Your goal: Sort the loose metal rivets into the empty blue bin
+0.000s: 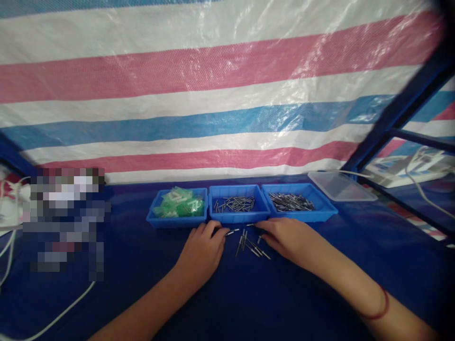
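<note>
Thin metal pins that look like blind rivets (243, 240) lie in a loose group on the dark blue table between my hands. My left hand (204, 246) is closed at the fingertips on one rivet (232, 232), whose end pokes out to the right. To the right of the group is my right hand (287, 234), its thumb and index finger apart. One rivet (250, 224) lies at the index fingertip and another (259, 238) by the thumb; neither looks gripped. The other fingers of the right hand are partly hidden.
Three blue bins stand in a row behind my hands: one with green plastic packets (181, 202), a middle bin (240, 217) and a right bin (323, 213) with more metal pins. A clear plastic lid (341, 186) lies behind right. White cables (67, 310) run along the left.
</note>
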{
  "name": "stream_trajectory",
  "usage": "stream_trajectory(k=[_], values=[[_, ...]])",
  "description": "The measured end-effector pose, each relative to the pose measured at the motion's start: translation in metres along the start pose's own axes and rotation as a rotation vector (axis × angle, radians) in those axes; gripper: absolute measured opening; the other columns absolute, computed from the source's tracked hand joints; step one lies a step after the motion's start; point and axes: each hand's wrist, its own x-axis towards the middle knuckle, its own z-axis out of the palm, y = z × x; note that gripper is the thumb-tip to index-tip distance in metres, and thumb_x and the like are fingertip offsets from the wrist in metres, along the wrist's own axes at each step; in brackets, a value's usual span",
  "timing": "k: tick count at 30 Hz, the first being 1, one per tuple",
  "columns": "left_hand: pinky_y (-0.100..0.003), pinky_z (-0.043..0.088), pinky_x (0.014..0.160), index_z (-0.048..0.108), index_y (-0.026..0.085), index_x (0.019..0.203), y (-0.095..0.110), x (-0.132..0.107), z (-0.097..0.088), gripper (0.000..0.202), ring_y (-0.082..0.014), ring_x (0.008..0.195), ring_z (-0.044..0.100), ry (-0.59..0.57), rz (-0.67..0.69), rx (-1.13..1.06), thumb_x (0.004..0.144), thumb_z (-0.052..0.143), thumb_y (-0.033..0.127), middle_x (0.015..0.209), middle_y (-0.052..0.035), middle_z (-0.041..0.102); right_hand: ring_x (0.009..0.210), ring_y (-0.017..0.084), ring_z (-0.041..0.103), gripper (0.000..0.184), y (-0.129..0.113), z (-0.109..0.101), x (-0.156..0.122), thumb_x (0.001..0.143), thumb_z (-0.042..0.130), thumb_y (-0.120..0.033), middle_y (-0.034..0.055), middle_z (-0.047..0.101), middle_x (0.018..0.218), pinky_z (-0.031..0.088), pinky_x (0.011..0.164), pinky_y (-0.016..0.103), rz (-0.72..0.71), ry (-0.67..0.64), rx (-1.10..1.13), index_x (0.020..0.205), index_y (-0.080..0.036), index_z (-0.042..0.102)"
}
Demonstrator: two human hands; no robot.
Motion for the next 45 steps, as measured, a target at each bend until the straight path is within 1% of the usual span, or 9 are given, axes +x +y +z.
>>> stream_trajectory(k=[4,8,15,21,28,32,36,41,45], values=[[-0.038,0.046,0.079,0.059,0.023,0.114,0.0,-0.001,-0.003,0.028,-0.0229,0.094,0.057,-0.006,-0.001,-0.036,0.093,0.042,0.018,0.111,-0.007,0.058,0.069,0.019,0.065,0.016,-0.008,-0.005,0.004,0.086,0.05,-0.017,0.0044,0.066,0.077,0.039,0.056,0.027,-0.032,-0.053,-0.071,0.084,-0.02,0.066],[-0.04,0.045,0.081,0.056,0.023,0.118,0.0,-0.003,-0.004,0.029,-0.0239,0.097,0.056,-0.011,-0.013,-0.063,0.093,0.043,0.021,0.113,-0.0066,0.057,0.071,0.018,0.062,0.021,-0.016,-0.007,0.006,0.088,0.048,-0.016,0.0041,0.064,0.075,0.039,0.059,0.027,-0.093,-0.047,-0.093,0.073,-0.018,0.062],[-0.039,0.044,0.082,0.057,0.024,0.116,0.003,-0.005,-0.005,0.026,-0.0234,0.097,0.056,-0.016,-0.007,-0.084,0.093,0.045,0.022,0.113,-0.0057,0.058,0.071,0.016,0.059,0.015,-0.013,0.002,0.006,0.085,0.047,-0.011,0.0041,0.061,0.081,0.041,0.063,0.027,-0.098,-0.043,-0.005,0.079,-0.018,0.059],[-0.036,0.044,0.081,0.061,0.022,0.103,0.005,-0.004,-0.005,0.017,-0.0215,0.094,0.056,-0.032,-0.042,-0.116,0.093,0.047,0.023,0.106,-0.0045,0.059,0.078,0.019,0.058,0.014,-0.016,0.005,0.006,0.082,0.05,-0.007,0.0042,0.061,0.081,0.043,0.069,0.03,-0.104,-0.019,0.072,0.086,-0.018,0.058],[-0.034,0.043,0.077,0.061,0.021,0.096,0.004,-0.003,-0.004,0.015,-0.0204,0.091,0.057,-0.052,-0.061,-0.111,0.094,0.046,0.022,0.099,-0.0031,0.061,0.086,0.02,0.056,0.013,-0.034,0.008,0.007,0.086,0.055,-0.016,0.0048,0.061,0.088,0.045,0.079,0.033,-0.161,0.105,0.185,0.094,-0.02,0.064],[-0.035,0.041,0.076,0.061,0.02,0.094,0.006,-0.003,-0.005,0.014,-0.021,0.089,0.057,-0.016,-0.049,-0.158,0.094,0.046,0.022,0.096,-0.0023,0.063,0.087,0.02,0.056,0.012,-0.041,0.013,0.007,0.088,0.054,-0.021,0.0054,0.061,0.09,0.045,0.08,0.035,-0.204,0.148,0.227,0.093,-0.019,0.065],[-0.033,0.041,0.077,0.061,0.02,0.092,0.009,-0.004,-0.007,0.011,-0.0188,0.085,0.058,0.081,-0.07,-0.395,0.092,0.05,0.022,0.09,-0.0011,0.065,0.086,0.019,0.055,0.013,-0.045,0.013,0.008,0.09,0.051,-0.018,0.0051,0.061,0.089,0.045,0.078,0.033,-0.189,0.199,0.343,0.087,-0.019,0.063],[-0.025,0.046,0.072,0.06,0.02,0.1,0.009,-0.004,-0.004,0.017,-0.0151,0.079,0.061,0.222,-0.246,-0.843,0.084,0.06,0.025,0.089,-0.0003,0.066,0.083,0.016,0.056,0.01,-0.045,0.009,0.009,0.087,0.054,-0.013,0.0026,0.061,0.084,0.044,0.075,0.029,-0.135,0.233,0.599,0.081,-0.019,0.059],[-0.024,0.046,0.07,0.063,0.018,0.091,0.009,-0.003,-0.003,0.011,-0.0148,0.076,0.061,0.25,-0.312,-0.984,0.083,0.06,0.025,0.083,-0.0003,0.066,0.079,0.014,0.056,0.009,-0.047,0.007,0.009,0.086,0.054,-0.014,0.002,0.06,0.081,0.044,0.072,0.028,-0.14,0.225,0.692,0.08,-0.019,0.058]])
